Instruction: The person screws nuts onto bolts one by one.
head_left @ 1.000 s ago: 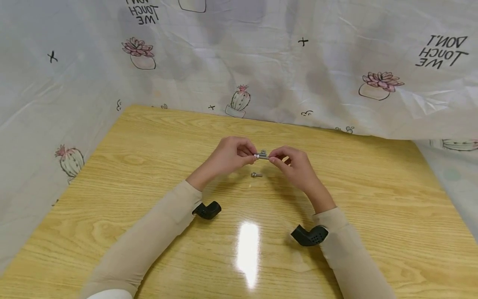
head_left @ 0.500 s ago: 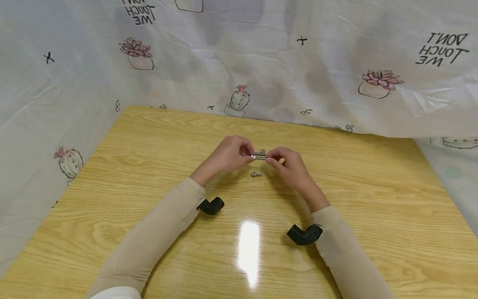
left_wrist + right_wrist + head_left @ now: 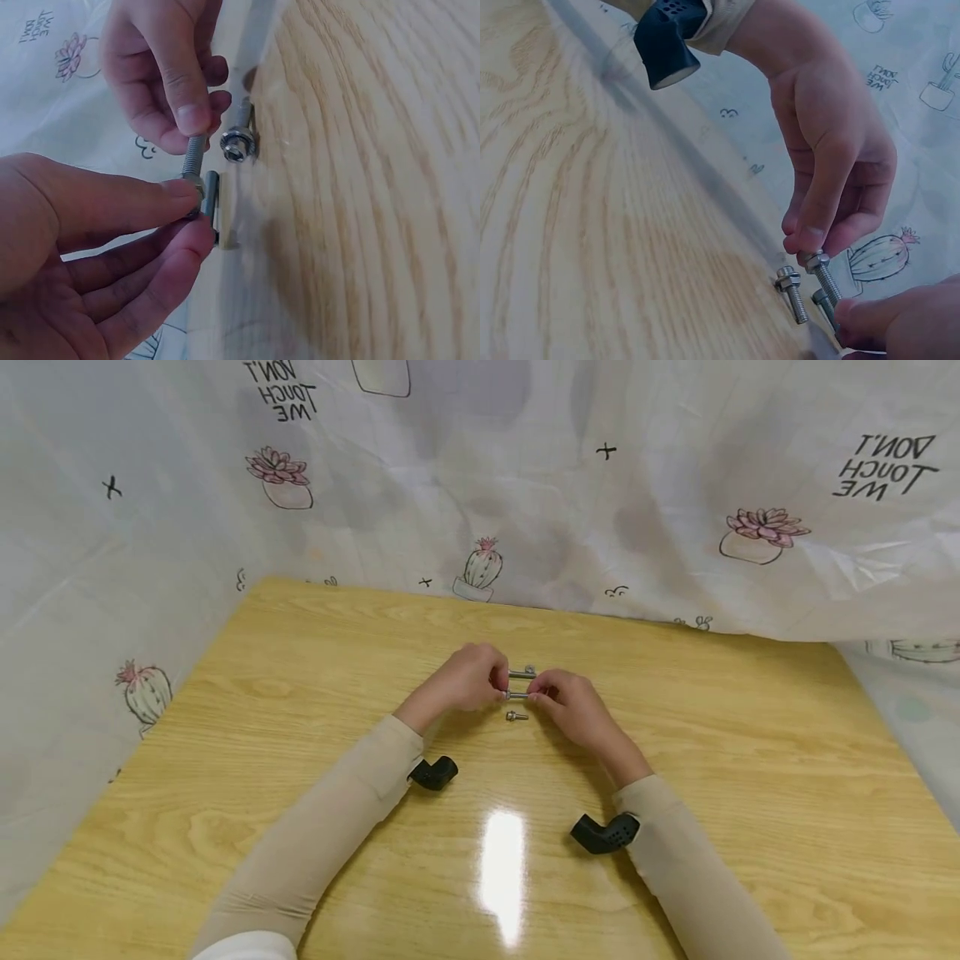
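Observation:
A long threaded bolt [image 3: 517,695] spans the gap between the two hands, roughly level. At its left end, where a nut [image 3: 818,261] shows, the left hand [image 3: 471,678] pinches it between thumb and fingers. The right hand [image 3: 572,703] pinches the threaded right end. Closer to the person, a shorter bolt [image 3: 517,716] with a nut or washer near its head [image 3: 238,142] lies on the table. Beyond the held bolt lies another long bolt [image 3: 522,675], partly covered by the fingers in the wrist views.
A small nut-like metal piece [image 3: 529,669] sits by the far bolt. The wooden table [image 3: 337,635] ends against a hanging printed sheet [image 3: 562,510] at the back and left. Black wrist mounts [image 3: 433,772] stick out from both sleeves.
Both hands have come toward the person and slightly left with the bolt. It now appears between the far bolt and the short bolt, which stay on the table.

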The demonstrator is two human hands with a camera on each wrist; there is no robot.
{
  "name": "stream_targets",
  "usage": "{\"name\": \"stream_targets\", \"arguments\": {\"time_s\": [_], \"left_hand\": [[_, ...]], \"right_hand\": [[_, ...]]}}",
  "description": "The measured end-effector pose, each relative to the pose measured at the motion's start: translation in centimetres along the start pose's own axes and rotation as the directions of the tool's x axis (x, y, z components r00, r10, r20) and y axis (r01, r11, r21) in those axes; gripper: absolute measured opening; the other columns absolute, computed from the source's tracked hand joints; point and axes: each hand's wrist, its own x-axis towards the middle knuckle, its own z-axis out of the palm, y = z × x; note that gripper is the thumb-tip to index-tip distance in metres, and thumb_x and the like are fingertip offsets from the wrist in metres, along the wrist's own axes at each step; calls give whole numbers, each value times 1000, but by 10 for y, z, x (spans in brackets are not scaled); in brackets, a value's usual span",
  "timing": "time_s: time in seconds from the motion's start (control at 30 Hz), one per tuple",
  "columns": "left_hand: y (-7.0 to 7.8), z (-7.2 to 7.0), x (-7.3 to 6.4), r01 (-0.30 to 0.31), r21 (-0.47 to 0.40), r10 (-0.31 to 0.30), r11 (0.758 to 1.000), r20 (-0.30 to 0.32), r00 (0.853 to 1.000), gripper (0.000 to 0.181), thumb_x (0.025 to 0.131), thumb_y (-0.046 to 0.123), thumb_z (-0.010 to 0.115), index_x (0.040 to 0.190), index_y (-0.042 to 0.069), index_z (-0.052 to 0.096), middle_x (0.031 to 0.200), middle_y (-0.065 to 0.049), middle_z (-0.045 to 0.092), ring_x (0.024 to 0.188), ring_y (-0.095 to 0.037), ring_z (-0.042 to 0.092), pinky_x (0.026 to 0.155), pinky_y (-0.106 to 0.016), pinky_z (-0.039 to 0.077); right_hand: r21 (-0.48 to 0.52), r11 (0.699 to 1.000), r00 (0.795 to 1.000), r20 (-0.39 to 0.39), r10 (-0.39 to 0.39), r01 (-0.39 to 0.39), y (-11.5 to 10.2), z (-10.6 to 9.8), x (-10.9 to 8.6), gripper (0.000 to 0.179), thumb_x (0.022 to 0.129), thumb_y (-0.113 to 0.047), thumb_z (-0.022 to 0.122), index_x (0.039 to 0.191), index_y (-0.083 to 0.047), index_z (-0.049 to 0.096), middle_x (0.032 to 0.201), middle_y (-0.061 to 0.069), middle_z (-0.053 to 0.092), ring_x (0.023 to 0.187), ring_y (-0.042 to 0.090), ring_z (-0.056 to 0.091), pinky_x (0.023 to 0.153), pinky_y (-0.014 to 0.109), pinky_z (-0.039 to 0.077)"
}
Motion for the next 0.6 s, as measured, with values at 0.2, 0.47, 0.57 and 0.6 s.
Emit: {"name": "stream_targets", "arguments": {"time_s": [0.2, 0.47, 0.57, 0.6], "left_hand": [[-1, 4, 2, -1, 42, 1, 999, 12, 1000, 15, 84, 10, 74, 74, 12, 63, 76, -1, 62, 71, -16, 54, 63, -26, 43], [-1, 8, 6, -9, 73, 6, 997, 37, 999, 14, 84, 9, 73, 75, 12, 63, 77, -1, 62, 71, -17, 55, 64, -27, 44], [-2, 8, 7, -17, 81, 14, 997, 42, 999, 13, 83, 8, 73, 75, 12, 64, 76, -1, 62, 71, -17, 55, 64, -27, 43], [-2, 8, 8, -19, 83, 16, 996, 40, 999, 12, 83, 8, 73, 75, 11, 64, 76, -1, 62, 71, -17, 55, 64, -27, 43]], "right_hand": [[-47, 999, 1000, 14, 10, -9, 3, 5, -1, 9, 94, -17, 63, 98, -11, 69, 94, 6, 67, 78, 18, 55, 71, 31, 45], [-74, 997, 1000, 11, 7, -7, 3, 5, -1, 7, 93, -16, 65, 95, -11, 70, 89, 5, 65, 74, 17, 53, 68, 30, 44], [-87, 996, 1000, 10, 5, -5, 3, 5, 0, 6, 92, -16, 66, 94, -12, 70, 88, 4, 65, 73, 16, 53, 67, 30, 44], [-89, 996, 1000, 10, 4, -3, 3, 5, 0, 6, 92, -16, 66, 94, -12, 70, 88, 4, 65, 72, 16, 53, 66, 29, 43]]}}
